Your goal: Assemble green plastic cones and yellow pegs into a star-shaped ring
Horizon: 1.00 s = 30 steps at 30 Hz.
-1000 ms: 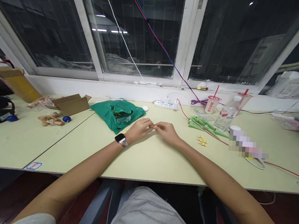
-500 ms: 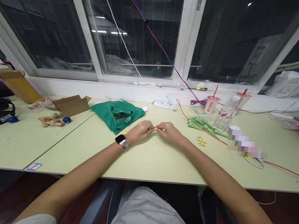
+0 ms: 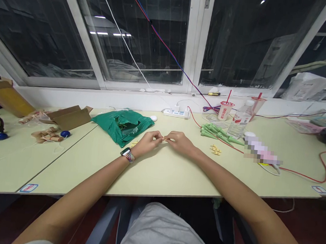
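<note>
My left hand (image 3: 148, 141) and my right hand (image 3: 179, 141) meet over the middle of the pale green table (image 3: 159, 170). Both are closed in a pinch on a small yellow piece (image 3: 165, 138) held between their fingertips. A watch is on my left wrist. Just left of my left hand lies a green plastic bag (image 3: 122, 123) with small parts inside. More small yellow pieces (image 3: 215, 149) lie loose to the right of my right hand, near a pile of green cone-shaped parts (image 3: 215, 132).
A power strip (image 3: 175, 113), two cups with red straws (image 3: 224, 111) and a water bottle (image 3: 237, 123) stand at the back by the windows. A red cable (image 3: 302, 172) runs across the right side. Cardboard boxes (image 3: 67, 116) and wooden parts sit at the left.
My hands stay together on the small yellow piece with only slight finger movement. The view has shifted a little to the right.
</note>
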Motion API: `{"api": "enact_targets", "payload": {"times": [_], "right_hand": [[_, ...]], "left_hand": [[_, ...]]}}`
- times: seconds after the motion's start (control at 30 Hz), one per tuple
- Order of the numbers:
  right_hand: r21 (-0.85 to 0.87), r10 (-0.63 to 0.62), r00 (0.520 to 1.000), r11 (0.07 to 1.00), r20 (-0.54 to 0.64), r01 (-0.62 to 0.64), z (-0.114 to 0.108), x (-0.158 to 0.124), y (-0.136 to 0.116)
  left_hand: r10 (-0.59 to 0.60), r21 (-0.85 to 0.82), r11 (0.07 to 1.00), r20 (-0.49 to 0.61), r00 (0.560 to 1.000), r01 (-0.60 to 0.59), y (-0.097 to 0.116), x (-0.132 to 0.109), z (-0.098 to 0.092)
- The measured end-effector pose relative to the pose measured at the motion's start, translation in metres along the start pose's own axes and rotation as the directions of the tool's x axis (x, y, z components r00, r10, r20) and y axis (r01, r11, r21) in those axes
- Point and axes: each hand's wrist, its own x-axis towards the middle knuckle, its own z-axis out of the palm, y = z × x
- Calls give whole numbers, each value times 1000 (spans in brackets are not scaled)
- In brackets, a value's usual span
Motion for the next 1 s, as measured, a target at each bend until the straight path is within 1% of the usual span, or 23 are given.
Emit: {"api": "enact_targets", "payload": {"times": [0.2,0.3,0.4,0.5,0.6,0.7,0.87,1.0], "right_hand": [[-187,-113,989,978,-100,93,6,-1,2],[-246,-139,984,963,-108,109,5,-1,1],[-282,-160,982,951,-101,126,5,-2,0],[-280,-156,983,952,-101,122,8,-3,0],[-241,-117,986,967,-118,86,10,-4,2],[-190,-100,986,979,-131,74,10,-4,3],[-157,-93,987,985,-129,72,6,-3,3],[-171,-160,971,977,-177,129,7,-3,5]], "left_hand": [[-20,-122,992,-28,999,16,3,3,-1],[-37,-154,988,-37,999,31,3,3,-1],[-40,-130,991,-45,998,34,2,3,-1],[-16,-64,998,-75,997,11,-1,3,-1],[60,-51,996,-118,991,-67,-2,2,1],[115,-46,992,-128,985,-122,-2,2,2],[134,44,991,-125,983,-130,0,2,1],[108,67,992,-68,992,-103,-1,1,2]]}}
